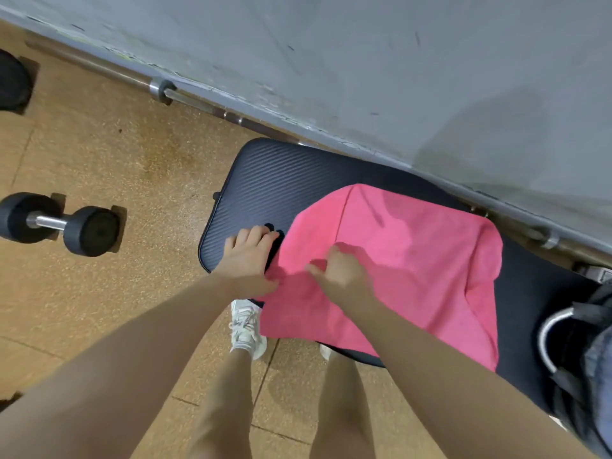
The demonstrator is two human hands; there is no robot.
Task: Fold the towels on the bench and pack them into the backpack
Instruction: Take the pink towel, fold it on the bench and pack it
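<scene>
A pink towel [407, 260] lies spread over the black padded bench [265, 180], its near edge hanging off the front. My left hand [251, 256] rests on the bench at the towel's left edge, fingers straight and spread, thumb against the pink cloth. My right hand [337, 273] sits on the towel just right of it, blurred, with its fingers curled into the fabric. A dark backpack [596, 352] with a silver curved trim stands on the bench's right end, partly cut off by the frame.
A black dumbbell [59, 223] lies on the brown floor to the left, and a round weight [13, 81] sits further back. A barbell [185, 97] runs along the grey wall [397, 61] behind the bench. My white shoe [246, 329] stands at the bench's front edge.
</scene>
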